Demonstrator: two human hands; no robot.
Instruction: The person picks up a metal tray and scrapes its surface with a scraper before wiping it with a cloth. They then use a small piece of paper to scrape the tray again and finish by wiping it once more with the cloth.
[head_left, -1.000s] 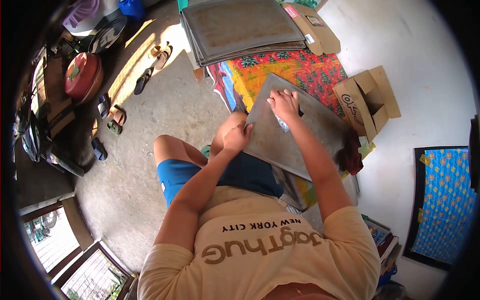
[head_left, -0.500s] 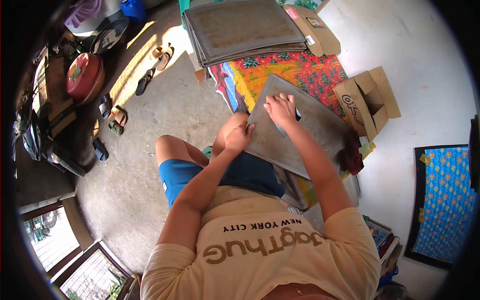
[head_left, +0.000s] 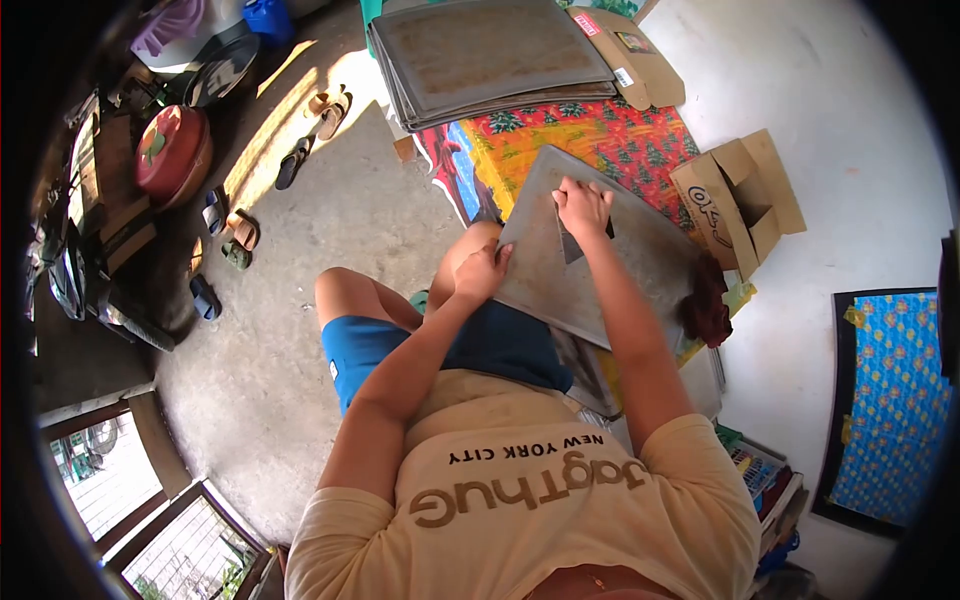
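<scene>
A worn grey metal baking sheet point(head_left: 640, 270) lies tilted across my lap and the table's near edge. My left hand point(head_left: 483, 270) is closed on its left edge, thumb on top. My right hand point(head_left: 584, 207) is closed around a flat scraper point(head_left: 571, 246), whose grey blade rests against the sheet's upper left part. The fingers hide most of the scraper. A dark red cloth point(head_left: 707, 305) lies bunched on the sheet's right corner.
Several similar sheets point(head_left: 490, 55) are stacked on the table with its Christmas-print cover point(head_left: 640, 150). A flattened carton point(head_left: 640, 70) and an open cardboard box point(head_left: 740, 200) stand along the right. Slippers point(head_left: 295, 162) lie on the concrete floor point(head_left: 270, 370).
My right hand has moved a little to the right over the sheet, and its scraper has turned so that more blade shows. My left hand keeps its hold on the edge.
</scene>
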